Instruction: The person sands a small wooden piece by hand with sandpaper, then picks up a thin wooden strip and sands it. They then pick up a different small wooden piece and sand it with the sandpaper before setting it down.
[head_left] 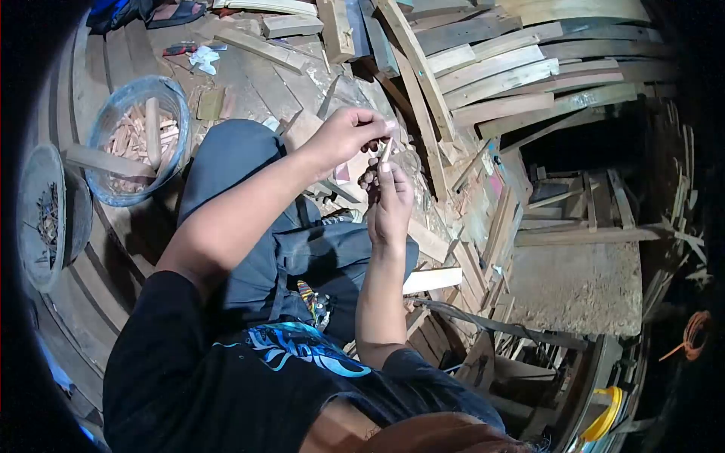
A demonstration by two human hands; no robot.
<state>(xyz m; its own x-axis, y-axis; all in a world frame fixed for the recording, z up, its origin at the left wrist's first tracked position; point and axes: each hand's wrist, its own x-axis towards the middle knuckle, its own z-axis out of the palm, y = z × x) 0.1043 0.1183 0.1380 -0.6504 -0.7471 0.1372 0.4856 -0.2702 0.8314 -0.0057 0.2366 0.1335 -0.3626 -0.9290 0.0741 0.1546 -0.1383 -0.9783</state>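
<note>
My left hand (346, 136) and my right hand (390, 202) meet above my knee, both pinching a small, thin piece of pale wood (385, 151). The left fingertips close on its upper end. From below, the right hand holds it upright between thumb and fingers. Part of the piece is hidden inside the fingers. I sit in dark trousers (234, 162) on a wooden floor.
A round basin (113, 121) of small wood offcuts stands at the left, with a second round container (34, 189) of small dark pieces beside it. Planks (498, 75) lie stacked at the top right. Scrap wood litters the floor. An orange wire coil (695, 332) hangs far right.
</note>
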